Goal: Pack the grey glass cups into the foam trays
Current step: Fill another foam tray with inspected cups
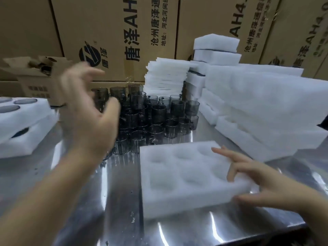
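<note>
A white foam tray (179,197) with several empty round pockets lies on the steel table in front of me. My right hand (262,180) grips its right end, fingers on top and thumb at the front edge. Behind the tray stands a stacked cluster of grey glass cups (156,118). My left hand (88,110) is raised and blurred over the left side of that cluster, fingers spread, holding nothing.
Filled foam trays (23,125) are stacked at the left. Piles of empty foam trays (266,110) fill the right, thin foam sheets (166,77) stand behind the cups. Cardboard boxes (115,32) wall the back. The steel table (115,201) front edge is near me.
</note>
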